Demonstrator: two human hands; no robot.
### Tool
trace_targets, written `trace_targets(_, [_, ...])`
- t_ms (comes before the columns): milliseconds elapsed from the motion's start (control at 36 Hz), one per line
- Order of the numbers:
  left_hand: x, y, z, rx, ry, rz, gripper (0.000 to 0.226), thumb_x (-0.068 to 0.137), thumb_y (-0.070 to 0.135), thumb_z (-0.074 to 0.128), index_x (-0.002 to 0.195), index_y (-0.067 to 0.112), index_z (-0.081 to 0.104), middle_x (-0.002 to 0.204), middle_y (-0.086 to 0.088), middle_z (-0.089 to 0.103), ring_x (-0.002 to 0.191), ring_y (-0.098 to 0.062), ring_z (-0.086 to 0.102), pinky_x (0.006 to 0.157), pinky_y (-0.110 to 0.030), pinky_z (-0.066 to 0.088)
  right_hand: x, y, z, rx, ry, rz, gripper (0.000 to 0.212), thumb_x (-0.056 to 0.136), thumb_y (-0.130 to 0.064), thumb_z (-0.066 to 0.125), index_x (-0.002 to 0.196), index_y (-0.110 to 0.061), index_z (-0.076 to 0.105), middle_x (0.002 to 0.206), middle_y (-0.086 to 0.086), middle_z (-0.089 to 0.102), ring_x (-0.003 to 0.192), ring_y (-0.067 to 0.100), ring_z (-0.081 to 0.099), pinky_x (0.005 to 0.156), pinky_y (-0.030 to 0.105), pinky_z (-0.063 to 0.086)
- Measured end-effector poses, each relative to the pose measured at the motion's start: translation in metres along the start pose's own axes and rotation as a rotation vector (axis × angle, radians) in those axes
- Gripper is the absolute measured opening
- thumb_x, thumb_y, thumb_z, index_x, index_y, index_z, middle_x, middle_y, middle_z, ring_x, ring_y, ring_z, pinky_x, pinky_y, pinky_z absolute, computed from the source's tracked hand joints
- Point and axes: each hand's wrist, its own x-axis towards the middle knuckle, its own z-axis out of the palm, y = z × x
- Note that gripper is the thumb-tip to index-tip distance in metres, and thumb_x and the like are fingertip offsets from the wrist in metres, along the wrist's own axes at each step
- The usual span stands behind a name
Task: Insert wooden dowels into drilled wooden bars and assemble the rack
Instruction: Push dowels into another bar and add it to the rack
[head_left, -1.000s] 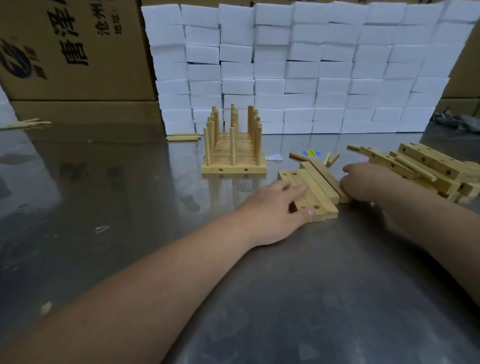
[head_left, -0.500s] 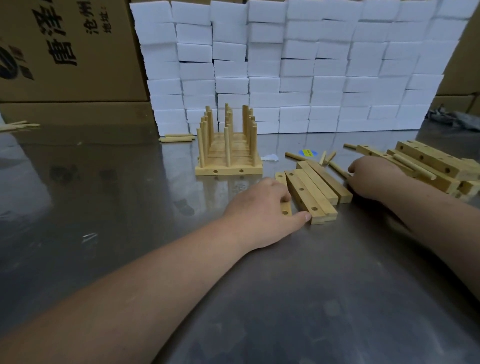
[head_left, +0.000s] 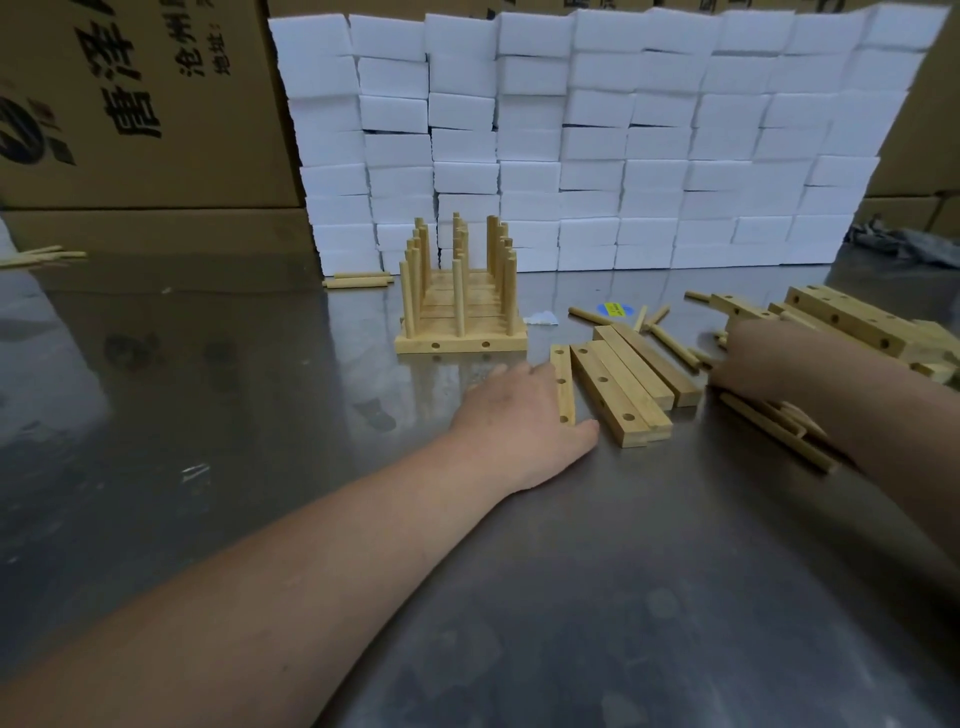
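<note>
Left hand (head_left: 519, 421) and right hand (head_left: 753, 358) are seen bare. Left forearm (head_left: 311, 571) and right forearm (head_left: 883, 415) are seen uncovered to the frame edge. Knuckles are made out on the left hand; the right is blurred.

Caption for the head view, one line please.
Left hand touches a drilled wooden bar on the steel table, right hand among loose dowels, assembled rack behind.

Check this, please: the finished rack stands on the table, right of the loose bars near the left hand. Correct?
No. In the head view the finished rack stands on the table, left of the loose bars near the left hand.
</note>
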Motion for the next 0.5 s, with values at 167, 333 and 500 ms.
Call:
trace_targets(167, [-0.001, -0.001, -0.001, 0.002, 0.042, 0.002, 0.031, 0.084, 0.041, 0.047, 0.103, 0.017, 0.055, 0.097, -0.001, 0.049, 0.101, -0.023, 0.045, 0.079, -0.035, 0.038, -0.01, -0.009, 0.009, -0.076, 0.062, 0.072, 0.015, 0.09, -0.012, 0.045, 0.075, -0.01, 0.047, 0.075, 0.006, 0.05, 0.064, 0.018, 0.048, 0.056, 0.028, 0.041])
trace_targets(333, [-0.003, 0.0, -0.002, -0.024, 0.07, -0.043, 0.022, 0.087, 0.029, 0.044, 0.096, 0.013, 0.055, 0.096, -0.004, 0.05, 0.091, -0.025, 0.047, 0.069, -0.033, 0.036, -0.009, -0.01, 0.009, 0.015, 0.032, 0.067, 0.02, 0.091, -0.015, 0.049, 0.072, -0.008, 0.049, 0.072, 0.006, 0.05, 0.06, 0.017, 0.046, 0.045, 0.026, 0.033])
trace_targets(500, [-0.002, 0.002, -0.004, 0.006, 0.092, -0.155, 0.028, 0.096, 0.024, 0.035, 0.11, 0.011, 0.055, 0.099, -0.007, 0.046, 0.085, -0.022, 0.042, 0.069, -0.034, 0.034, -0.01, -0.013, 0.007, -0.001, 0.116, 0.049, 0.014, 0.093, -0.011, 0.043, 0.09, -0.01, 0.057, 0.071, 0.005, 0.048, 0.058, 0.017, 0.044, 0.046, 0.027, 0.033])
